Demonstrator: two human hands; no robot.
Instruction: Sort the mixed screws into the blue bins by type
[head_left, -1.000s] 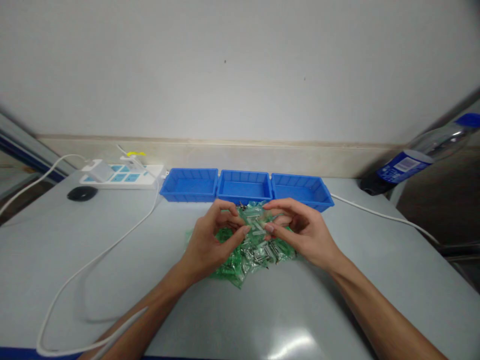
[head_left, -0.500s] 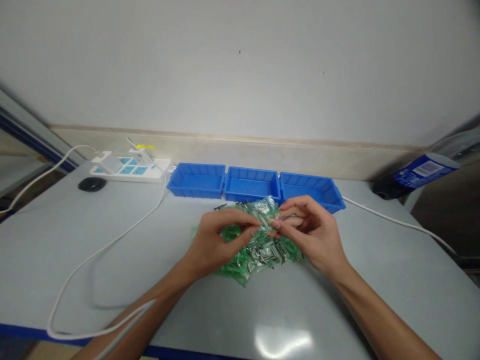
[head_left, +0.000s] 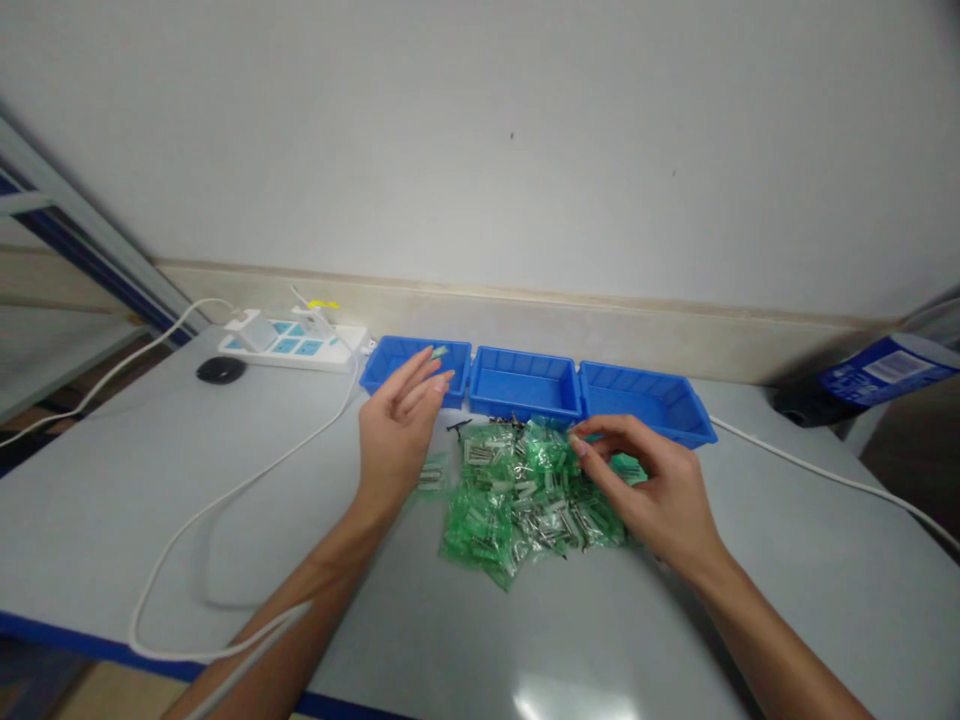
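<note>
My left hand (head_left: 401,425) is over the front of the left blue bin (head_left: 382,375), its fingers stretched out and the thumb apart. A small pale green piece (head_left: 439,352) shows at its fingertips; whether they touch it I cannot tell. My right hand (head_left: 649,475) is closed in a pinch above the right side of a pile of green-tinted clear plastic bags (head_left: 480,525). Something small and pale may be between thumb and forefinger, too unclear to name. Screws and whitish plugs show through the bags.
A middle blue bin (head_left: 525,385) and a right blue bin (head_left: 645,400) stand in line against the wall. A white power strip (head_left: 337,345) and a black mouse (head_left: 221,370) sit at left, a dark bottle (head_left: 862,385) at right. A white cable (head_left: 247,460) crosses my left forearm.
My left hand has left the pile and moved left and up to the left bin. The right hand stays by the pile in a pinch. The view has shifted slightly.
</note>
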